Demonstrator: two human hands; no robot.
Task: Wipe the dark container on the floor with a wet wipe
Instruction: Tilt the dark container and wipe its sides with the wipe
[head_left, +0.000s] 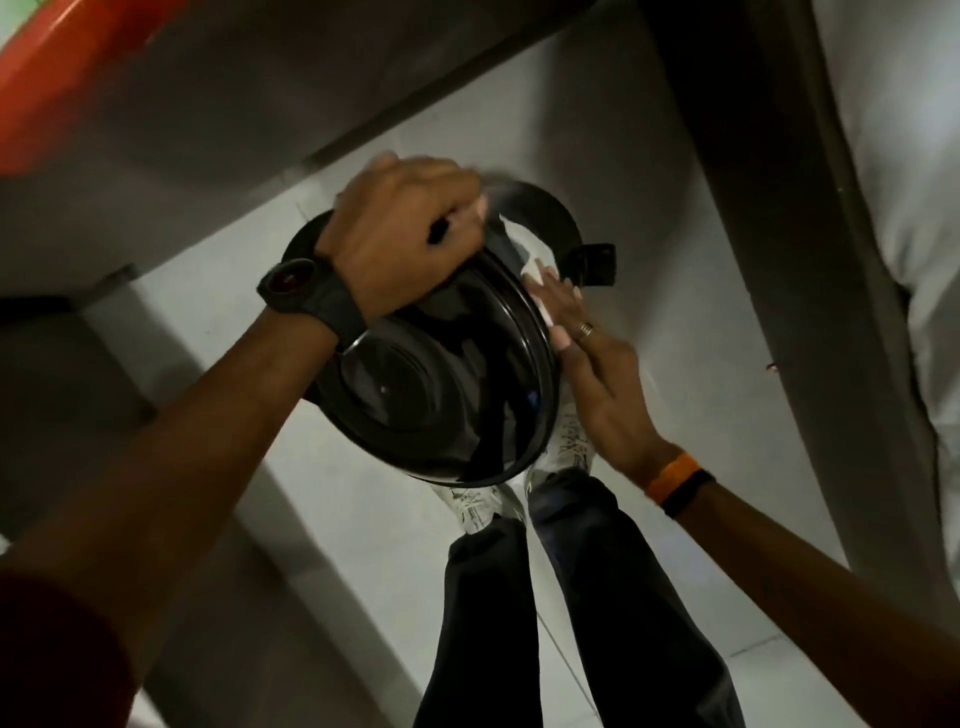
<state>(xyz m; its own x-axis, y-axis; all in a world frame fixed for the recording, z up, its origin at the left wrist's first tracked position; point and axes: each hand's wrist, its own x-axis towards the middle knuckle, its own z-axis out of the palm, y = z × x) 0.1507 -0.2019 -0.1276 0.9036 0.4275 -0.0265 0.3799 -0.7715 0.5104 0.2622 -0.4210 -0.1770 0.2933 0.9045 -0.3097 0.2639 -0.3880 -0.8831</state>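
Note:
A dark round container (447, 395) with a glossy rim is held up above the floor, tilted so its opening faces me. My left hand (400, 249), with a black watch on the wrist, grips the container's upper rim. My right hand (597, 384) presses a white wet wipe (535, 270) flat against the container's outer right side, fingers stretched along the wall. A ring and an orange wristband show on the right hand and arm. A black handle tab (597, 262) sticks out at the container's upper right.
Below are my own legs in dark trousers (597, 597) and white shoes (478, 506) on a pale tiled floor (322, 493). A dark post (753, 208) runs down the right. A grey ledge (260, 104) and an orange-red object (52, 78) lie at the upper left.

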